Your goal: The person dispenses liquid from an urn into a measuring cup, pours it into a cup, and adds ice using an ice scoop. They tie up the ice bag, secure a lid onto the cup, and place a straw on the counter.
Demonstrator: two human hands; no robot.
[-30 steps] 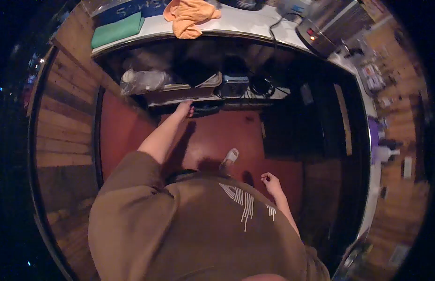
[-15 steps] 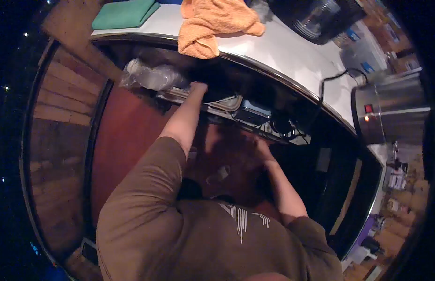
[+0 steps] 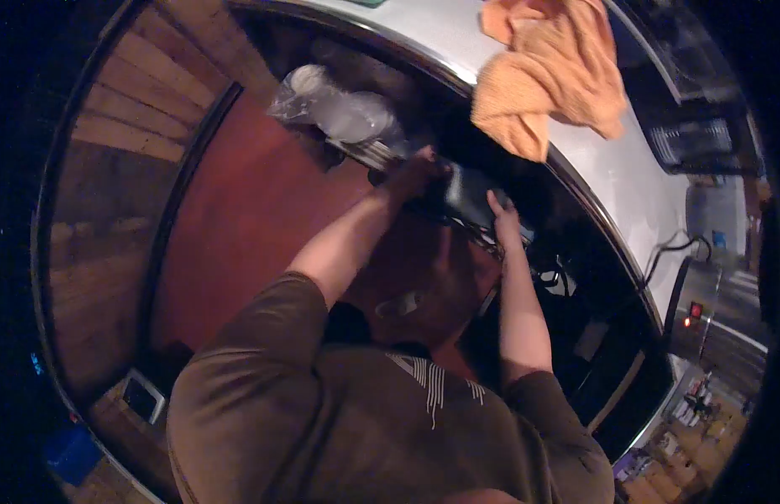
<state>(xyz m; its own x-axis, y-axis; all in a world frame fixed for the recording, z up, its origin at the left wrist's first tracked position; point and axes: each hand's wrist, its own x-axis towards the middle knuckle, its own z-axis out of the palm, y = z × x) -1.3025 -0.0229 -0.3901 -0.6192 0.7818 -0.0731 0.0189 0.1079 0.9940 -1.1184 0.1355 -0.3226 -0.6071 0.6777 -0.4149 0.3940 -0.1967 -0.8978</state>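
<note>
My left hand (image 3: 425, 166) is at the left end of a dark item with a grey top (image 3: 476, 191), inside the low shelf space. Shadow and blur hide its fingers. At the item's right end, my right hand (image 3: 506, 220) grips it, one finger extended toward its top. The item is blurred, and its exact kind cannot be made out. Left of my left hand are stacked trays (image 3: 369, 154) and round, pale things in clear plastic (image 3: 352, 116). Dark cords or a coiled black thing (image 3: 556, 279) lie right of my right hand.
Above the shelf runs a white counter edge (image 3: 444, 46) with an orange cloth (image 3: 548, 80) hanging over it. A metal appliance (image 3: 716, 315) with a lit red switch stands at the right. Wooden boards (image 3: 146, 101) are at the left, above red floor (image 3: 239, 218).
The view has swung, shifting the counter and cloth rightward. My right hand has come up from beside my body to the dark item. My left hand has moved right along the shelf, past the trays.
</note>
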